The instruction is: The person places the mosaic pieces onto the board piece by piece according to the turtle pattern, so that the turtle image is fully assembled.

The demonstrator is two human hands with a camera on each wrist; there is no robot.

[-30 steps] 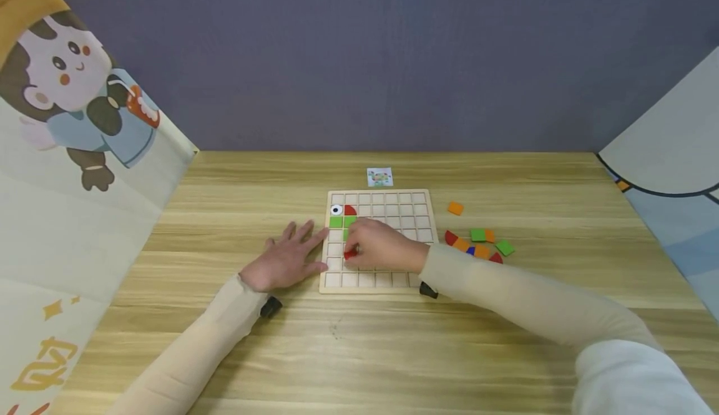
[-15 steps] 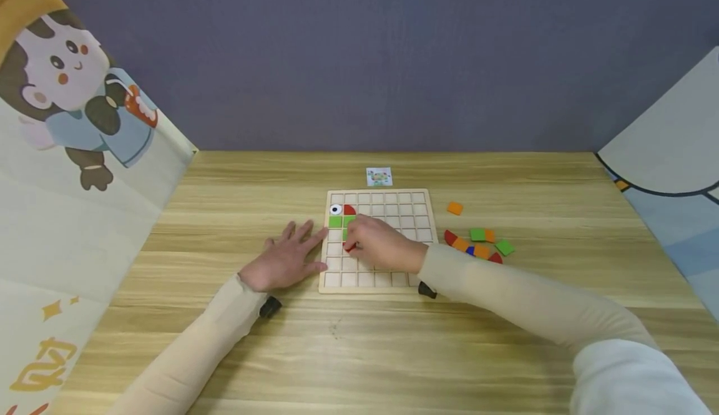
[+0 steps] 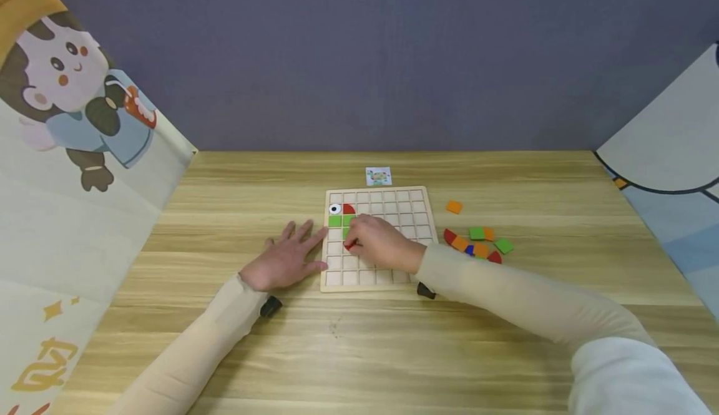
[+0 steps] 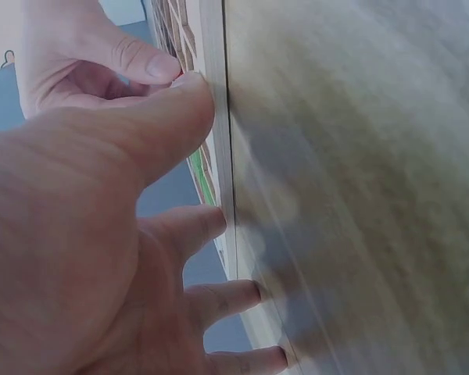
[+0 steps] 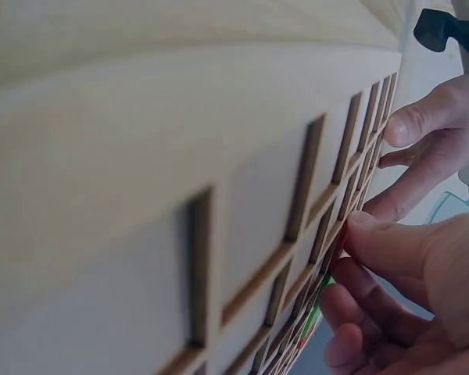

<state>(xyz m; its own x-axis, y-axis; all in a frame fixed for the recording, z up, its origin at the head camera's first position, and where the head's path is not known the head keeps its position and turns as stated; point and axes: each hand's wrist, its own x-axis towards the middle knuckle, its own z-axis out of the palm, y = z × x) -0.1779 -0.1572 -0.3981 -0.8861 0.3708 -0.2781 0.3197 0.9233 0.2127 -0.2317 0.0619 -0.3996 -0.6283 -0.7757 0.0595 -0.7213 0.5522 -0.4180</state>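
Observation:
My right hand (image 3: 379,240) pinches a red tile (image 3: 351,246) between thumb and fingers, close over the wooden grid board (image 3: 396,281). The tile is partly covered by the fingers; it sits just below a green tile (image 3: 345,233) in the second column. A white eye tile (image 3: 334,209), a red quarter-round tile (image 3: 348,209) and further green tiles (image 3: 334,221) fill squares at the board's upper left. Spread flat on the table, my left hand (image 3: 283,259) touches the board's left edge with thumb and forefinger. In the left wrist view its thumb (image 4: 172,117) lies along that edge.
Right of the board lie loose tiles: a red one (image 3: 495,257), a green one (image 3: 503,246), several orange ones and a blue one (image 3: 470,249). An orange tile (image 3: 454,207) lies apart, farther back. Behind the board is a small picture card (image 3: 378,176).
My right hand has moved the red tile a little away from me, up to the square beneath the green tile. The left hand has stayed at the board's edge.

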